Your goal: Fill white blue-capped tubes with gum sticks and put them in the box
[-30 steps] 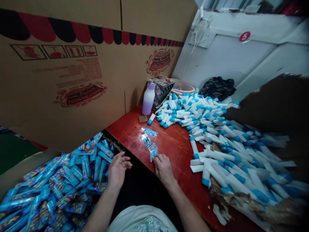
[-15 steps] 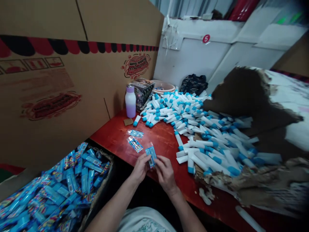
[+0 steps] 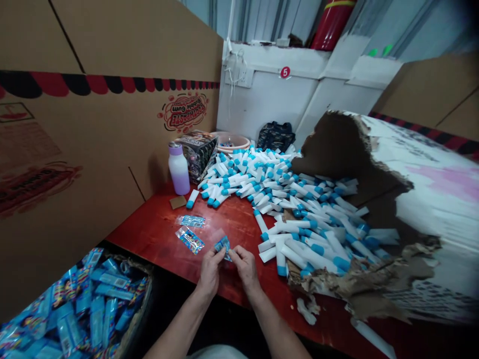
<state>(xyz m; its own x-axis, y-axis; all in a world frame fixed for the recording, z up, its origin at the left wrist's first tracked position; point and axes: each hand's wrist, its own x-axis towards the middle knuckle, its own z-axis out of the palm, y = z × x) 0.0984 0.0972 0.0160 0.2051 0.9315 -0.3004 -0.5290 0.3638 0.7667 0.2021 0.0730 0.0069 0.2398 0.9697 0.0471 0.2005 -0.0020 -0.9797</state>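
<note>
My L hand [image 3: 210, 271] & R hand [image 3: 245, 265] pinch narrow on small blue plastic packet [image 3: 223, 248], held betw. both for fine control; loose white-blue tubes [image 3: 284, 199] sit off to R, out of my way.

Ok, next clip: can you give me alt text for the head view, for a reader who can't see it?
The left hand and right hand pinch a small blue packet above a red table, beside a heap of white blue-capped tubes. A box heaped with blue packets sits at lower left.
</note>
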